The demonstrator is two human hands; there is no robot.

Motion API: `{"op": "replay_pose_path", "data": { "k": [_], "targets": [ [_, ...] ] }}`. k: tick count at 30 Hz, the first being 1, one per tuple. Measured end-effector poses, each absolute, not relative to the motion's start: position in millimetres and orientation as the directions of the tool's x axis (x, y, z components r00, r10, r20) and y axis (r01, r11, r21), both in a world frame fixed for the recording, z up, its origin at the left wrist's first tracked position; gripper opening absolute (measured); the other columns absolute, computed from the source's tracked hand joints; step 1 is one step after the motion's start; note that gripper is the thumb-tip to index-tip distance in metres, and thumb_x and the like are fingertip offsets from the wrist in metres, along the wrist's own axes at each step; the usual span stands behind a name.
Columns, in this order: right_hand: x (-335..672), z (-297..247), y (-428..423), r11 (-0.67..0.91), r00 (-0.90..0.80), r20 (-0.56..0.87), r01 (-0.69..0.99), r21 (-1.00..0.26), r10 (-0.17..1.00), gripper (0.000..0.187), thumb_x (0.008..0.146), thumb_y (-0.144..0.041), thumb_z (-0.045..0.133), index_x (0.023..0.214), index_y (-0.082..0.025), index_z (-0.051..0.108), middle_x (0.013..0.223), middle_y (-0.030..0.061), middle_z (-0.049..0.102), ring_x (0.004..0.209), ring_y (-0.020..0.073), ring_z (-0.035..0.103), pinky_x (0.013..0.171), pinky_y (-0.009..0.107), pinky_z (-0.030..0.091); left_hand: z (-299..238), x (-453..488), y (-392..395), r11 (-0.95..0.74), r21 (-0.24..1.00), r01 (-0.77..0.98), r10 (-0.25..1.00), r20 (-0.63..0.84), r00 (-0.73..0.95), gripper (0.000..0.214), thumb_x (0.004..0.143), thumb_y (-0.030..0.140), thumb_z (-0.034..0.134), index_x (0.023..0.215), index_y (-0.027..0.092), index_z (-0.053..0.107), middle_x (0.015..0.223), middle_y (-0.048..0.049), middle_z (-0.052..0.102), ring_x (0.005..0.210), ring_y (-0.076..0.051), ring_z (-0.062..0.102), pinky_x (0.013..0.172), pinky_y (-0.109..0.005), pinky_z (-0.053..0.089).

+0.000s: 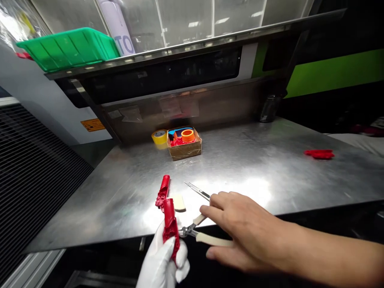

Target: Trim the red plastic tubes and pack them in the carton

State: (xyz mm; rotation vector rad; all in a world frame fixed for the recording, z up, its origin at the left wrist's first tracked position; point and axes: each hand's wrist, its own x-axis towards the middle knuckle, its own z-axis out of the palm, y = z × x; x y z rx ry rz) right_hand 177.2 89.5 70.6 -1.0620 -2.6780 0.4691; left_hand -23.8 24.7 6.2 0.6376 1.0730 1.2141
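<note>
White-gloved fingers (181,256) of the left hand (163,258) are closed around a red part (169,218), held upright at the bench's near edge. Bare, the right hand (240,228) grips the pliers (211,239) with its fingers partly curled and the handles apart; the tips touch or nearly touch the part. Past its index finger juts a pointed tool (196,189); I cannot tell whether it is held.

Just beyond on the bench (126,192) lie a second red part (164,188) and a pale pad (179,203). Well to the right is a red piece (319,154). Farther back, an open cardboard box (186,152) contains an orange roll (188,135), red bits (177,141) and something blue. Yellow tape (159,137) sits left of it.

Far right stands a dark jar (268,109), contents unclear. Far left, an orange label (92,125) carries print too small to read. On the far shelf (198,46) are a green bin (70,48), its inside hidden, and a pale purple cylinder (115,22) lettered "TO".
</note>
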Motion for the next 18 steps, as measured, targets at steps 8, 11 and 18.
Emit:
{"op": "replay_pose_path", "data": {
  "k": [8,11,18],
  "targets": [
    [159,77,85,0.877,-0.871,0.195,0.473,0.087,0.451,0.027,0.082,-0.042,0.059,0.087,-0.016,0.059,0.077,0.0069,0.052,0.070,0.0231,0.043,0.064,0.037,0.034,-19,-12,30,0.261,0.922,-0.286,0.936,-0.314,-0.159,0.055,0.079,0.043,0.059,0.125,0.018,0.043,0.052,0.0036,0.047,0.044,-0.011,0.037,0.038,-0.021,0.027],
    [151,76,81,0.868,-0.885,0.189,0.459,0.191,0.426,0.014,0.081,-0.029,0.056,0.081,-0.015,0.057,0.072,0.0064,0.049,0.065,0.0219,0.042,0.058,0.036,0.030,-18,-11,32,0.280,0.935,-0.215,0.921,-0.325,-0.213,0.053,0.078,0.038,0.062,0.125,0.019,0.048,0.050,0.0043,0.048,0.042,-0.011,0.039,0.038,-0.022,0.032],
    [136,74,69,0.817,-0.901,0.221,0.432,0.383,0.373,0.013,0.082,-0.019,0.045,0.074,-0.015,0.054,0.065,0.0056,0.044,0.057,0.0187,0.036,0.051,0.034,0.021,-14,-15,24,0.244,0.964,-0.106,0.899,-0.266,-0.349,0.057,0.072,0.024,0.066,0.128,0.024,0.052,0.079,-0.0020,0.067,0.062,-0.017,0.057,0.057,-0.026,0.047]
  ]
}}
